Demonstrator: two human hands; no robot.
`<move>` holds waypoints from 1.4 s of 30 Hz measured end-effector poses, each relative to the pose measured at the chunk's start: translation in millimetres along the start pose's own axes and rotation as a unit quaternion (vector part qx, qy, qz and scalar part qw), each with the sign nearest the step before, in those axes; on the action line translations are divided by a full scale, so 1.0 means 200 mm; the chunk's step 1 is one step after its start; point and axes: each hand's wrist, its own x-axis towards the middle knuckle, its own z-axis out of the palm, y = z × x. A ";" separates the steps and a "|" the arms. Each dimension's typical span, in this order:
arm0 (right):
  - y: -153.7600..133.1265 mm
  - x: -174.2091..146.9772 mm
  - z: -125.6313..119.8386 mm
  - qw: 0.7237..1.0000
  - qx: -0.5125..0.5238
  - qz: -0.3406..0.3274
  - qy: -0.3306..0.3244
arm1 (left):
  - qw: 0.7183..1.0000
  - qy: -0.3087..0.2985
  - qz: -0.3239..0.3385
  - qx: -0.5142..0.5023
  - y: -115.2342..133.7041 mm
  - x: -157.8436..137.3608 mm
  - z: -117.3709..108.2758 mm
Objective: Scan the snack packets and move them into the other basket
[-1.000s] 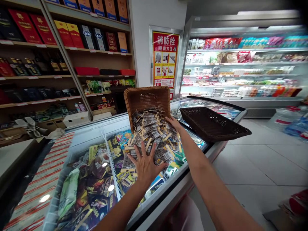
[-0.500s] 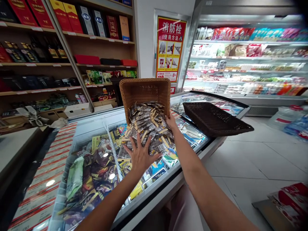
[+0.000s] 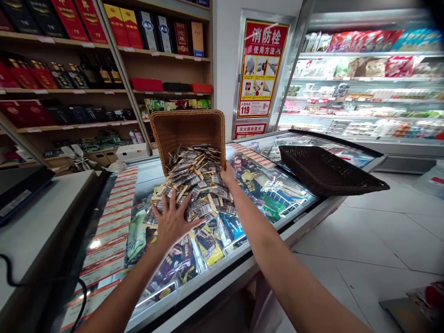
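A tan woven basket (image 3: 189, 122) lies tipped on its side on the glass-topped freezer, its opening facing me. Small clear packets with pale wooden sticks (image 3: 199, 173) fill its lower part and spill out onto the glass. My left hand (image 3: 173, 219) is spread flat against the front of the pile, fingers apart. At the basket's right rim, my right hand (image 3: 228, 175) has its fingers wrapped round the edge, partly hidden behind it. Under the glass (image 3: 211, 245) lie colourful wrapped packs.
A dark woven tray (image 3: 329, 173) rests on the freezer's right side, overhanging its edge. Price labels (image 3: 111, 217) line the left side of the freezer. A grey counter (image 3: 45, 212) with a black cable stands at left. Shelves of boxes and a lit cooler (image 3: 360, 83) are behind.
Both hands, the basket and the packets have slid left along the freezer glass together. The camera view has turned too. The dark tray stays in place on the freezer.
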 end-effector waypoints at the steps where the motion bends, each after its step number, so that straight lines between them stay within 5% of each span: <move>1: -0.03 -0.01 0.05 1.000 0.000 -0.004 -0.006 | 1.000 0.003 -0.001 0.004 -0.05 -0.02 -0.01; 14: -0.39 -0.12 0.52 0.992 -0.012 -0.040 -0.120 | 0.995 0.015 -0.058 0.084 -0.50 -0.18 -0.11; 22: -0.57 -0.16 0.73 0.982 -0.001 -0.062 -0.180 | 0.986 0.022 -0.113 0.124 -0.61 -0.22 -0.12; 35: -0.58 -0.15 0.68 0.985 0.039 -0.081 -0.147 | 0.986 -0.033 -0.141 0.077 -0.55 -0.23 -0.22; 42: -0.54 -0.16 0.60 0.983 0.042 -0.130 -0.126 | 0.988 0.000 -0.137 0.076 -0.58 -0.23 -0.26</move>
